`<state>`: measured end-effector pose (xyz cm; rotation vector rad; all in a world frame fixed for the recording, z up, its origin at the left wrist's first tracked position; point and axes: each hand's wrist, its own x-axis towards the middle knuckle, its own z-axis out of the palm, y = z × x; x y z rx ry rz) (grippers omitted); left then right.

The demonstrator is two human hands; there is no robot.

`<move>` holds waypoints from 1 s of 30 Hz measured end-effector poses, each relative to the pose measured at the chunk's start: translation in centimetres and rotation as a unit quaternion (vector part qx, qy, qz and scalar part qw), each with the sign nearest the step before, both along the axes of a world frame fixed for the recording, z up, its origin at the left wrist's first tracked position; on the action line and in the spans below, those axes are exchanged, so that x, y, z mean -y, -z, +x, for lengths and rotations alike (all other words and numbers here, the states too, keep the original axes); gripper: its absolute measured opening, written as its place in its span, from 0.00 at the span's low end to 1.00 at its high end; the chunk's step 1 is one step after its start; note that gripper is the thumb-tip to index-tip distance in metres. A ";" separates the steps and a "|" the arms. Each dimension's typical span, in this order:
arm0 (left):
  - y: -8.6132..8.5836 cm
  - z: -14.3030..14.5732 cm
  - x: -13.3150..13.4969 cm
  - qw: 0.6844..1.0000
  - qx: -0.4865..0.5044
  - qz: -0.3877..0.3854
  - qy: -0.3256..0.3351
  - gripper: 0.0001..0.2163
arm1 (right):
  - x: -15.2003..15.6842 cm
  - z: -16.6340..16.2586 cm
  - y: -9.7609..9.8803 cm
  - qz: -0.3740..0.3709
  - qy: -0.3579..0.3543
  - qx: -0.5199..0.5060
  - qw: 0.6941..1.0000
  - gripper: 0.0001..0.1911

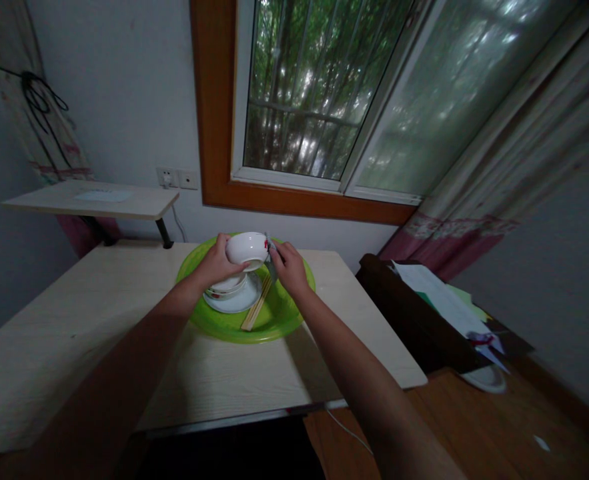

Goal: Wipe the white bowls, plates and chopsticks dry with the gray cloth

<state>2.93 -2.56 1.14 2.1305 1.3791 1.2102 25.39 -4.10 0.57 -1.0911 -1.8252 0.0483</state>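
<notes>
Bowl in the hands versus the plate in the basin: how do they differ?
The bowl is held up in the left hand, with a cloth in the right hand at its side; the plate rests in the green basin. The bowl is deep and round-sided; the plate is shallow and wider. The plate bears stacked dishes; the bowl is apart from them. Both look mostly white.

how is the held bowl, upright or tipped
Tipped: the white bowl shows its outer side and foot to the camera, its inside hidden.
</notes>
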 end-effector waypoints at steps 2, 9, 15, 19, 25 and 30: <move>0.3 -0.1 -0.1 1.000 -0.010 0.008 0.007 0.32 | 0.2 -0.1 0.0 0.012 -0.014 0.008 1.000 0.19; 0.8 -0.2 -0.4 0.999 -0.035 0.028 0.017 0.32 | 0.2 -0.3 0.2 0.026 -0.024 0.032 0.999 0.20; 0.8 -0.2 -0.6 0.999 -0.019 0.026 0.010 0.32 | -0.5 0.0 0.6 -0.010 0.036 0.031 0.999 0.19; 0.9 -0.2 -0.8 1.000 -0.012 0.020 0.002 0.33 | -0.5 0.0 0.6 -0.025 0.037 0.038 0.998 0.19; 0.8 -0.1 -0.7 1.000 0.014 0.006 0.006 0.35 | -0.1 -0.2 0.4 -0.022 0.003 0.039 0.999 0.21; 0.7 -0.1 -0.7 1.000 0.020 -0.004 0.004 0.35 | 0.2 -0.3 0.3 -0.013 -0.006 0.063 0.998 0.23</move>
